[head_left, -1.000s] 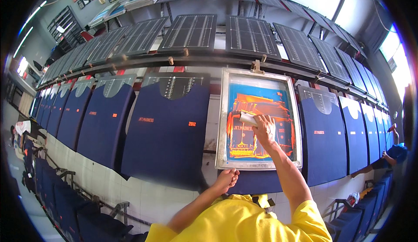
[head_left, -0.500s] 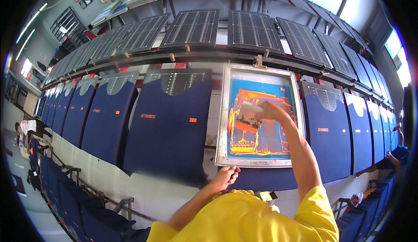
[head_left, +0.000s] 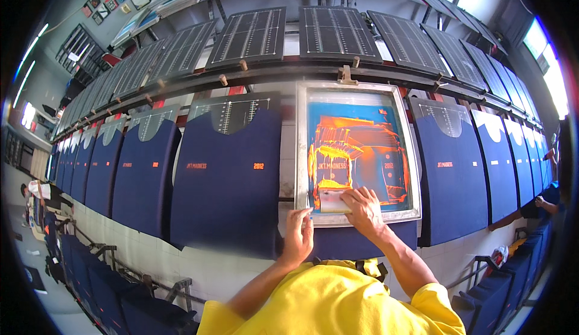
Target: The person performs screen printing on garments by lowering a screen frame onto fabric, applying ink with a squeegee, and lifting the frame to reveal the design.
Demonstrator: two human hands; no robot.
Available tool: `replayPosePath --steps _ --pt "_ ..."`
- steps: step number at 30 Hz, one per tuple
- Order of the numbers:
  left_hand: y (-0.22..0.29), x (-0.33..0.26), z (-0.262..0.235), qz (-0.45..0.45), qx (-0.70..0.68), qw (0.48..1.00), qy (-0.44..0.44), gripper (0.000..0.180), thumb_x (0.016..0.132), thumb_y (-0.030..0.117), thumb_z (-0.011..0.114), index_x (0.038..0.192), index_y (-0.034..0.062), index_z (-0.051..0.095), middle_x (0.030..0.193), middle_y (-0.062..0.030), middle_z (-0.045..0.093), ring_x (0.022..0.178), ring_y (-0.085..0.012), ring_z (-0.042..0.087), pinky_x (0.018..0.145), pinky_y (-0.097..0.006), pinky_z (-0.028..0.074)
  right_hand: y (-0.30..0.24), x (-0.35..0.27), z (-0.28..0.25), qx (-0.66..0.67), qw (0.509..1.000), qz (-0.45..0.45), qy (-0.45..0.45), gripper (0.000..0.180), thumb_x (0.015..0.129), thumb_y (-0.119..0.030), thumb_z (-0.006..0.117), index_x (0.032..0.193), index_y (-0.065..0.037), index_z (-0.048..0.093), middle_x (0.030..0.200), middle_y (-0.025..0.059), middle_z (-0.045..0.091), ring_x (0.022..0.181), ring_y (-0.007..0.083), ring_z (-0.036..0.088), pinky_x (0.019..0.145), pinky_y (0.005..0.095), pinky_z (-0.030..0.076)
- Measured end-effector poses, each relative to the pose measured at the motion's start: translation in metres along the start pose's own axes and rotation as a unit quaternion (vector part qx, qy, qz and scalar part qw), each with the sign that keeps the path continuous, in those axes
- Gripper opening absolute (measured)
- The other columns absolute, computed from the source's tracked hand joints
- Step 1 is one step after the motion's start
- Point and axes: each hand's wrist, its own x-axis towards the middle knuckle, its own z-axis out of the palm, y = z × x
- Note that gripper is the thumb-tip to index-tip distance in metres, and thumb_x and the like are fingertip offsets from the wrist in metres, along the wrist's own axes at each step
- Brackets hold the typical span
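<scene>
One squeegee (head_left: 331,202) | gripped, jutting left from right hand (head_left: 364,210) | left hand (head_left: 297,238): hold unclear

Orange lettering (head_left: 196,166) and a short orange number (head_left: 259,167) stand on a navy shirt (head_left: 223,205); similar print shows on the framed screen (head_left: 373,163).

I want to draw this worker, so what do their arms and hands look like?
Yellow short sleeves cover the upper arms, and the forearms are bare. The left hand and right hand wear no gloves. I see no watch.
</scene>
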Motion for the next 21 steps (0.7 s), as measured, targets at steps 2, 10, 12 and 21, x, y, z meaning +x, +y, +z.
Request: replayPosePath --steps 2,10,12,21 --pt "0.002 0.008 -0.003 0.090 0.077 0.989 -0.085 0.033 0.097 0.010 0.056 0.129 0.0028 0.058 0.131 -0.0175 0.057 0.114 -0.0297 0.058 0.093 -0.040 0.043 -0.008 -0.017 -0.004 0.017 1.000 -0.003 -0.009 0.049 0.063 -0.006 0.077 0.111 -0.008 0.065 0.111 0.0039 0.062 0.101 0.0258 0.057 0.085 0.0411 0.046" --pt "-0.031 0.059 0.017 0.133 0.186 0.960 -0.163 0.042 0.091 0.004 0.058 0.133 0.0069 0.055 0.135 -0.0104 0.059 0.117 -0.0257 0.061 0.090 -0.044 0.040 0.025 0.020 0.033 -0.045 0.996 -0.044 0.067 0.026 0.072 -0.006 0.064 0.098 -0.011 0.066 0.098 0.0011 0.062 0.090 0.0238 0.057 0.072 0.0392 0.045" --pt "-0.046 0.108 0.023 0.170 0.194 0.955 -0.144 0.041 0.090 0.003 0.058 0.130 0.0079 0.056 0.125 -0.0117 0.065 0.110 -0.0274 0.064 0.084 -0.049 0.038 0.050 0.056 0.039 -0.036 0.993 -0.050 0.100 0.025 0.069 -0.008 0.070 0.093 -0.012 0.066 0.094 0.0024 0.063 0.089 0.0260 0.059 0.074 0.0424 0.046" --pt "-0.023 0.125 0.009 0.146 0.214 0.949 -0.180 0.033 0.093 0.003 0.057 0.126 0.0089 0.058 0.110 -0.0122 0.069 0.098 -0.0283 0.067 0.084 -0.044 0.040 0.044 0.064 0.018 0.006 0.991 -0.045 0.127 0.028 0.067 -0.005 0.072 0.094 -0.012 0.071 0.098 0.0033 0.067 0.094 0.0269 0.061 0.080 0.0428 0.049"
